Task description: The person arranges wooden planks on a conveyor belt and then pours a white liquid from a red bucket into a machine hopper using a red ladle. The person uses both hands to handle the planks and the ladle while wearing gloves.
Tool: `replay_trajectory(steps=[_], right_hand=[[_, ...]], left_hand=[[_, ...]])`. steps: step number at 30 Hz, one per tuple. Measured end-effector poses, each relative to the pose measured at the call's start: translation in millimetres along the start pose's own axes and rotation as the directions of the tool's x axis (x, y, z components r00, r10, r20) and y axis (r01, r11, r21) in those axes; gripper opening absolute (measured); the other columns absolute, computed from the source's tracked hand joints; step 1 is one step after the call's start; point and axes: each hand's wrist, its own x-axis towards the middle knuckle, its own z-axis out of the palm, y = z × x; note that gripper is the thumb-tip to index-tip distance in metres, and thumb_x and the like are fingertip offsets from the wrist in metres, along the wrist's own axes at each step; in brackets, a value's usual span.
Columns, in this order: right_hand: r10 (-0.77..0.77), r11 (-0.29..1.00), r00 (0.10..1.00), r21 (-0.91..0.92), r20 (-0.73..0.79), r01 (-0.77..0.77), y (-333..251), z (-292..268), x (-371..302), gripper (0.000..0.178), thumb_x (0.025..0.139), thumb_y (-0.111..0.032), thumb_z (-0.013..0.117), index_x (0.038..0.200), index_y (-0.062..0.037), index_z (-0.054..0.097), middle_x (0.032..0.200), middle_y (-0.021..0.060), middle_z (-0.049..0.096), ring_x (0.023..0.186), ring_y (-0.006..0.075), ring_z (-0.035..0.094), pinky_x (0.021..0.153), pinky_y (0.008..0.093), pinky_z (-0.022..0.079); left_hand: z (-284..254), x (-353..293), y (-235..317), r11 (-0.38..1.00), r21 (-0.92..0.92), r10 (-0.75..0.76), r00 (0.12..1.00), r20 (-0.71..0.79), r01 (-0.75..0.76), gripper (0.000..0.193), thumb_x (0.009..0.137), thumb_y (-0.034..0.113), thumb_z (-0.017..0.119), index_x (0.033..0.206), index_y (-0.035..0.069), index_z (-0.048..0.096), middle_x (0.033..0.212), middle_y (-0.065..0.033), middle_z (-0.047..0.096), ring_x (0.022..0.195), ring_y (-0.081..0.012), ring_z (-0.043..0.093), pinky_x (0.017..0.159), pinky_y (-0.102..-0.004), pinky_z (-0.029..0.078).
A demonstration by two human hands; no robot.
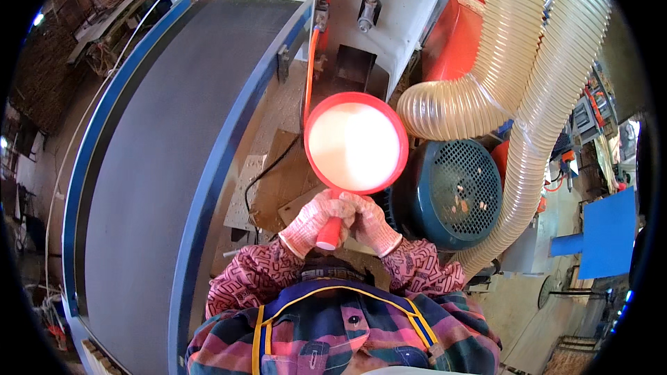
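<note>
In front of my chest I hold up a round red-rimmed thing with a red handle [356, 142]. Its broad face is pale and glaring white, so I cannot tell if it is a hand mirror or a scoop. My left hand [314, 223], in a pale knit glove, is wrapped round the handle, whose end pokes out below the fingers. Close against it, my right hand [376, 225], gloved alike, is closed at the top of the handle under the rim. The fingers of both hands overlap there and partly hide the grip.
A dark conveyor belt [170, 132] with blue side rails runs along my left. To the right sits a motor with a perforated teal cover [462, 191], wood chips on it. Ribbed clear hoses [458, 107] bend down beside it. A grey metal machine frame [417, 0] stands ahead.
</note>
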Motion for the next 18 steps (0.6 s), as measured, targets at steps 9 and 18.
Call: replay_trajectory(steps=[9, 18], right_hand=[[0.0, 0.994, 0.996, 0.113, -0.084, 0.01, -19.8, 42.9, 21.1, 0.037, 0.088, -0.018, 0.067, 0.119, -0.0014, 0.058, 0.111, 0.0076, 0.065, 0.099, 0.0185, 0.063, 0.09, 0.0339, 0.05], [0.05, 0.988, 0.984, 0.154, -0.171, -0.024, -19.1, 30.5, 43.7, 0.032, 0.086, -0.018, 0.069, 0.111, 0.0007, 0.063, 0.103, 0.0078, 0.067, 0.093, 0.0195, 0.065, 0.089, 0.0339, 0.051]], left_hand=[[-14.8, 17.9, 51.0, 0.987, -0.056, -0.149, 0.989, -0.006, 0.149, 0.035, 0.081, 0.014, 0.067, 0.11, 0.008, 0.049, 0.079, -0.0029, 0.056, 0.061, -0.0139, 0.057, 0.049, -0.0276, 0.051], [-23.5, 32.1, 71.2, 0.975, -0.075, -0.211, 0.976, -0.053, 0.207, 0.034, 0.079, 0.015, 0.067, 0.107, 0.005, 0.05, 0.076, -0.0075, 0.059, 0.053, -0.0193, 0.058, 0.046, -0.0309, 0.05]])
